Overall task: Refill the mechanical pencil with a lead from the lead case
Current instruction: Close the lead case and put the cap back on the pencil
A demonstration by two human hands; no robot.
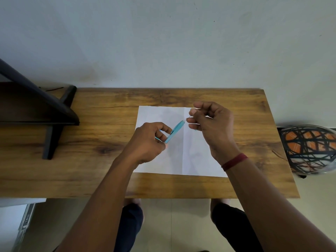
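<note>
My left hand (148, 142) grips the lower part of a translucent blue mechanical pencil (175, 130), which tilts up and to the right over a white sheet of paper (160, 113). My right hand (211, 124) pinches a thin dark lead (188, 118) between thumb and forefinger, right at the pencil's upper end. A thin blue piece (157, 138) shows between my left fingers, and a small blue bit (196, 130) peeks from under my right fingers. I cannot tell what either is. The lead case is not clearly visible.
The paper lies on a wooden table (101, 160) set against a pale wall. A dark stand (54, 113) occupies the table's left end. A patterned orange and black round object (309, 148) sits off the right edge. My knees show below the front edge.
</note>
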